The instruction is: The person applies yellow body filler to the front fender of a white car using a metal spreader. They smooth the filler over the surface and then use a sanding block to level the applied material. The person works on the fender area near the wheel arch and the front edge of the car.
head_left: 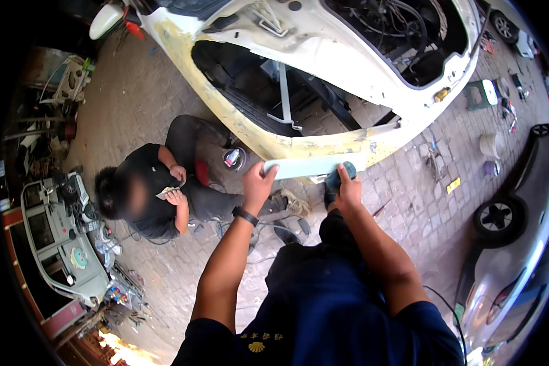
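Both my hands are out in front of me, just short of the white car body's edge point(287, 145), which has yellowish filler patches. A long, flat, pale green strip point(302, 169) runs between them. My left hand point(258, 184) closes on its left end, thumb lying along the top. Near the other end, my right hand point(349, 190) wraps around a dark green, rounded tool point(340, 175). Its exact kind is hidden by my fingers, and I cannot tell whether it is joined to the strip. Part of the car edge behind the strip is covered.
At left, a seated person point(152, 189) holds a small flat piece beside an open can point(235, 158). Cables point(265, 224) lie near my feet. A bucket point(491, 146), a yellow packet point(452, 185) and a stool point(482, 94) stand or lie right. Cars flank the paving point(409, 226).
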`<action>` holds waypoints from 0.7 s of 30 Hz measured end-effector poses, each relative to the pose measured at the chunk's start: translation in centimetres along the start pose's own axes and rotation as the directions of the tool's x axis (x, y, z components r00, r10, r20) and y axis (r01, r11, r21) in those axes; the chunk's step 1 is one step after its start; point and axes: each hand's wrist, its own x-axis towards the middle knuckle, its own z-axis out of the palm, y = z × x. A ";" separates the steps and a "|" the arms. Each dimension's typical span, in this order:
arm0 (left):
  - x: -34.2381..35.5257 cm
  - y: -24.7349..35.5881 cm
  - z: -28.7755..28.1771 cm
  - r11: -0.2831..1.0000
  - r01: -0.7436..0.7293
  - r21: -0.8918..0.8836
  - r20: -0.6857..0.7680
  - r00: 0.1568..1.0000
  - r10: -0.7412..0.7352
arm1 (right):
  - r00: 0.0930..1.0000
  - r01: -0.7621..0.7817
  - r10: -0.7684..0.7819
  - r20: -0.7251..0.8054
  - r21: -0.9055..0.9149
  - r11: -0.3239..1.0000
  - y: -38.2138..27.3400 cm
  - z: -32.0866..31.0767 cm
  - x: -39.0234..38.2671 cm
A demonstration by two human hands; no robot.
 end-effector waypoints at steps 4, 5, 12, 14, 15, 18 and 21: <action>-3.6 -1.0 1.5 0.993 0.121 -0.005 0.235 0.965 -0.117 | 0.994 -0.039 0.032 -0.100 -0.063 0.997 -0.5 -3.6 0.8; -3.8 -0.6 2.7 0.993 0.111 -0.039 0.266 0.959 -0.097 | 0.992 -0.002 -0.005 -0.125 -0.055 0.999 -1.1 -4.3 1.5; -1.0 5.0 11.0 0.990 -0.079 0.120 0.315 0.948 0.038 | 0.953 0.157 -0.157 -0.258 -0.020 0.987 -5.9 -8.4 8.5; -0.7 5.8 11.7 0.992 -0.054 0.115 0.293 0.956 0.018 | 0.954 0.178 -0.204 -0.217 -0.133 0.975 -8.4 -7.1 9.4; -0.7 6.1 11.8 0.994 -0.042 0.105 0.285 0.958 0.011 | 0.949 0.176 -0.231 -0.216 -0.247 0.953 -9.8 -6.3 9.9; -1.4 8.0 11.1 0.995 0.047 0.089 0.267 0.961 -0.069 | 0.934 0.134 -0.221 -0.281 -0.299 0.945 -11.3 -4.0 8.8; -0.3 8.0 11.5 0.987 -0.052 0.149 0.234 0.972 0.016 | 0.964 0.088 -0.148 -0.221 -0.260 0.962 -10.6 -5.1 9.6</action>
